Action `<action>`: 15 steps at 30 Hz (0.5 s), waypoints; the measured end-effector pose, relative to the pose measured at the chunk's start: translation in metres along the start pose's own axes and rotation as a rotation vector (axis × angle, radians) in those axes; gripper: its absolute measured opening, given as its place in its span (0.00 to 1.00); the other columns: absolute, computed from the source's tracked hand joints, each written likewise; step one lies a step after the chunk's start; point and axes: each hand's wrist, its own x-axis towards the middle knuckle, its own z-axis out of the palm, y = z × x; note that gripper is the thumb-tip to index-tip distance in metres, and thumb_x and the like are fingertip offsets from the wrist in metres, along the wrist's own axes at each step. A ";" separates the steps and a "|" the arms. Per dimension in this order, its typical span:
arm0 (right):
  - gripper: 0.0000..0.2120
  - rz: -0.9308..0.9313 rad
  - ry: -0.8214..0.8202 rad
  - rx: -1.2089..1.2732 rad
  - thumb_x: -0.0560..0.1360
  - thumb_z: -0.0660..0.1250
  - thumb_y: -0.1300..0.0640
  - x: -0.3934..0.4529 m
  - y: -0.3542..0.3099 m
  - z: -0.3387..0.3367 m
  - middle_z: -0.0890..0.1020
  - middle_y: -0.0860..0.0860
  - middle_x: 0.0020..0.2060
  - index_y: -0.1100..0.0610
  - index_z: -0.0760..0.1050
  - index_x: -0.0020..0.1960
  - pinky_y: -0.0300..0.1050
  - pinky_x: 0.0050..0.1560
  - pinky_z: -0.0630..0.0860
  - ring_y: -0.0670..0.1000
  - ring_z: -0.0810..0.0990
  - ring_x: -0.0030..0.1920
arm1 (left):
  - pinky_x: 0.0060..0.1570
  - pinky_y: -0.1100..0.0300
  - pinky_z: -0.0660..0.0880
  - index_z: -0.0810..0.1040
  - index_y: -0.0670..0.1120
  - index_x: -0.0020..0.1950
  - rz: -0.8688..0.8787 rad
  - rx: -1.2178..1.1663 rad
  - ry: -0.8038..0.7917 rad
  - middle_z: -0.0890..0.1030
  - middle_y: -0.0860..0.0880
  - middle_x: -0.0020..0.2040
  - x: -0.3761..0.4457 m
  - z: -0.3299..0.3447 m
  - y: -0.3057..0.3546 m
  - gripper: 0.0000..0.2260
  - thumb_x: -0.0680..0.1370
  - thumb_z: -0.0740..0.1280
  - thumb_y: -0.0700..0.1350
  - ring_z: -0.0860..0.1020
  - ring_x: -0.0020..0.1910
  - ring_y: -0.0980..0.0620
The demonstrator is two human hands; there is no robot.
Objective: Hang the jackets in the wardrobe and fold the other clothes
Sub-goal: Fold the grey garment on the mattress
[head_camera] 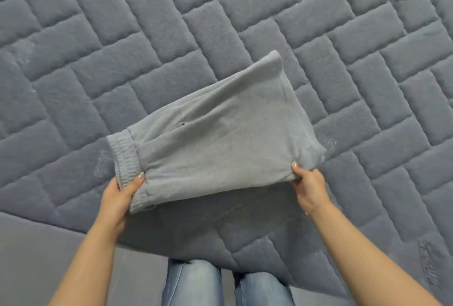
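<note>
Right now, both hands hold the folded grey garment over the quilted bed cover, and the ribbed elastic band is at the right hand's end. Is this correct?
Not quite. The head view shows the ribbed band at the left hand, not the right hand. The rest stands: both hands hold the folded grey garment over the quilted bed cover.

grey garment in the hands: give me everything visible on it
The garment is light grey, soft and fleecy-looking knit, folded into a rough rectangle. A ribbed elastic band runs along its left end, so it may be sweatpants. It tilts from lower left to upper right, over the quilted grey bedspread; its near edge looks lifted, with shadow beneath. The left hand pinches the ribbed corner, and the right hand pinches the near right corner.
</note>
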 end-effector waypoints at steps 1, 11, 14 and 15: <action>0.19 0.034 0.028 -0.029 0.77 0.65 0.69 -0.007 0.012 -0.006 0.80 0.56 0.57 0.63 0.70 0.67 0.44 0.47 0.82 0.53 0.81 0.55 | 0.58 0.53 0.77 0.71 0.40 0.68 -0.004 0.001 0.059 0.79 0.42 0.63 0.000 -0.003 -0.004 0.20 0.77 0.70 0.39 0.80 0.56 0.48; 0.09 -0.492 0.102 -0.790 0.77 0.70 0.55 0.006 -0.013 -0.020 0.73 0.56 0.49 0.62 0.77 0.48 0.41 0.52 0.69 0.50 0.72 0.48 | 0.55 0.55 0.74 0.74 0.44 0.55 0.054 -0.015 0.292 0.78 0.45 0.53 -0.030 0.022 -0.040 0.09 0.79 0.69 0.47 0.75 0.52 0.49; 0.11 -0.526 0.107 -0.743 0.80 0.65 0.55 0.002 -0.019 -0.037 0.73 0.54 0.44 0.62 0.74 0.43 0.35 0.44 0.67 0.49 0.71 0.44 | 0.48 0.59 0.81 0.77 0.47 0.51 0.006 -0.198 0.139 0.81 0.50 0.51 -0.031 0.008 -0.035 0.02 0.82 0.64 0.42 0.78 0.51 0.52; 0.11 -0.512 0.106 -0.700 0.81 0.64 0.55 -0.002 -0.018 -0.046 0.73 0.52 0.41 0.61 0.73 0.42 0.36 0.41 0.68 0.48 0.69 0.40 | 0.46 0.60 0.82 0.77 0.47 0.51 -0.001 -0.235 0.091 0.81 0.50 0.51 -0.030 0.000 -0.033 0.04 0.82 0.63 0.42 0.79 0.50 0.53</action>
